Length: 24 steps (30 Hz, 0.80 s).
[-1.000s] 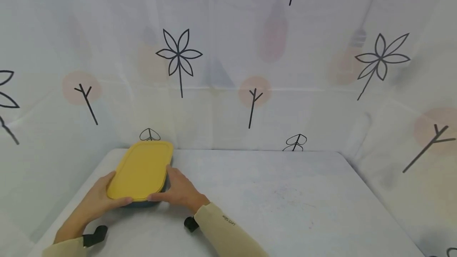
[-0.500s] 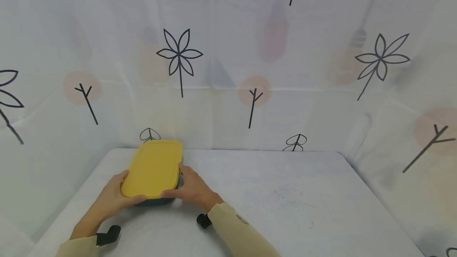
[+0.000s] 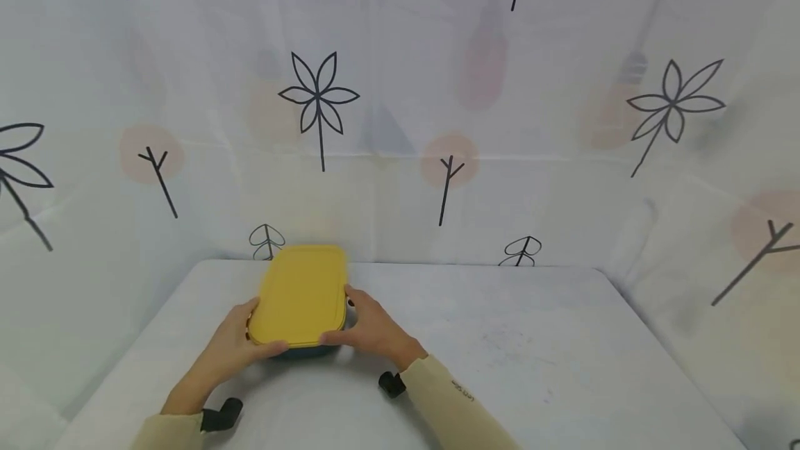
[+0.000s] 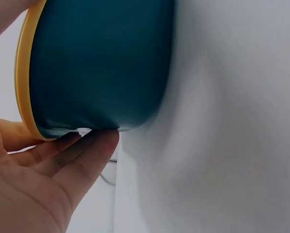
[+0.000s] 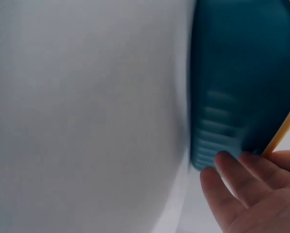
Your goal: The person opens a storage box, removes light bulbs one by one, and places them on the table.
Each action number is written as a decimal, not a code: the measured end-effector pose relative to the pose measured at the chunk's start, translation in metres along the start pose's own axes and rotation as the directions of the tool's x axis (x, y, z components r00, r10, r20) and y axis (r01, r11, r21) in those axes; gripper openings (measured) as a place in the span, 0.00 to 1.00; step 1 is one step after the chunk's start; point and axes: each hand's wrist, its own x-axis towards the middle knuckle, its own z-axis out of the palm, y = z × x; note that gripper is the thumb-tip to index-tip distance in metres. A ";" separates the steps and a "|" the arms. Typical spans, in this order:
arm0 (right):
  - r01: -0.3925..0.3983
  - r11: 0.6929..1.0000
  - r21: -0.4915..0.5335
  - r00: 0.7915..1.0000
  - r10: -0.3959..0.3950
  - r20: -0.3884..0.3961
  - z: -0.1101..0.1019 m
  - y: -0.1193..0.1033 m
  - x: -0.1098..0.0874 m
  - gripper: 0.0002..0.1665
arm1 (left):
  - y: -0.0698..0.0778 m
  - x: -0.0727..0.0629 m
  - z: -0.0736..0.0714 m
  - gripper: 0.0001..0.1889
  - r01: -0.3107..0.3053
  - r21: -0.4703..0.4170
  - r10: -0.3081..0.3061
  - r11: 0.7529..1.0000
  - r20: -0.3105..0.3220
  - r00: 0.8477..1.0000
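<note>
1 lidded box (image 4: 101,63), held two-handed, L of ctr on table (image 3: 469,367)

Items, L to R:

1. L sleeve (image 3: 169,431), pale beige, w/ L wrist unit (image 3: 227,413), blk, at cuff.
2. L hand (image 3: 228,349): gripping box at near-L corner; thumb along near side, fingers agst L side.
3. Box: dk teal body, rounded corners, w/ yellow lid (image 3: 300,297) on top. Posn: L of ctr, towards back edge of wht table. Base at or v. near tabletop; can't tell if touching.
4. R hand (image 3: 375,325): gripping box at near-R corner; thumb on near side, fingers on R side below lid rim.
5. R wrist unit (image 3: 392,385), blk, & R sleeve (image 3: 459,405), small dk lettering.
6. Table, R part: faint marks (image 3: 512,342) on surface.

Behind all: backdrop cloth (image 3: 400,89), wht w/ printed plants.

Status (judged): mid-handling. Done: lid on, looks seated along near side; both hands have firm-looking hold. Remaining: hold not yet released, box not yet standing by itself. How much is left beyond that, can't tell. Contents hidden by lid & walls.
</note>
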 end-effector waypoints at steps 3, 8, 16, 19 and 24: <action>0.004 1.000 -0.001 1.000 -0.004 -0.004 -0.008 0.005 -0.004 0.66 | 0.007 0.001 0.006 0.63 -0.010 -0.008 0.010 1.000 -0.001 1.000; 0.038 0.999 -0.006 0.999 -0.038 -0.001 -0.019 0.012 -0.009 0.64 | 0.016 0.001 0.014 0.63 -0.017 -0.020 0.017 1.000 0.000 1.000; 0.035 0.999 -0.023 0.999 -0.035 -0.007 -0.030 0.020 -0.019 0.63 | 0.024 0.003 0.027 0.62 -0.065 -0.041 0.064 0.997 -0.035 0.997; 0.029 0.999 -0.020 0.999 -0.029 -0.016 -0.034 0.025 -0.023 0.63 | 0.029 0.005 0.033 0.61 -0.072 -0.055 0.070 0.996 -0.034 0.997; 0.020 1.000 -0.023 0.999 -0.021 -0.025 -0.043 0.034 -0.029 0.63 | 0.038 0.008 0.041 0.62 -0.077 -0.072 0.075 0.994 -0.025 0.997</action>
